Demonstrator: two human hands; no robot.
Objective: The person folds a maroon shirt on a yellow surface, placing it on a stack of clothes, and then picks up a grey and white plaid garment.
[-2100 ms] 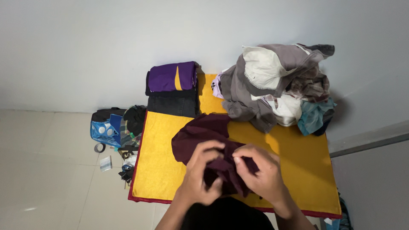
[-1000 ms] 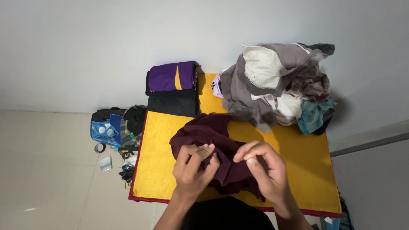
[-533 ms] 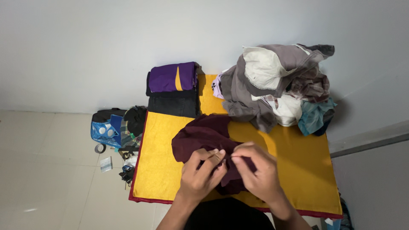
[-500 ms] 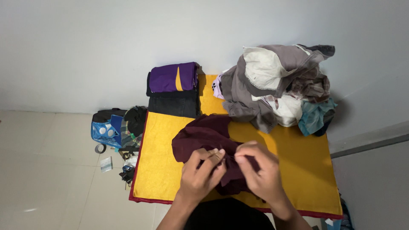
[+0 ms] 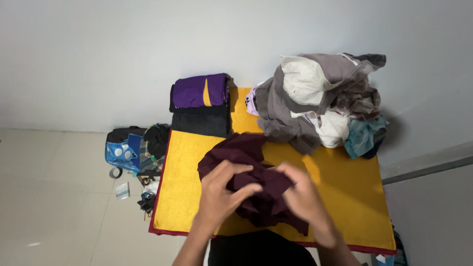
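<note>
both hands, left hand (image 5: 219,194) and right hand (image 5: 303,199), had fingers clamped in the bunched maroon garment (image 5: 251,184) on the yellow cloth (image 5: 189,187); loose folds could slip and tangle

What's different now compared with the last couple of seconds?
Both hands, left and right, went from pinching the maroon garment's edge to gripping bunched cloth, the fabric gathered between them. The folded stack and clothes pile stayed put.
</note>
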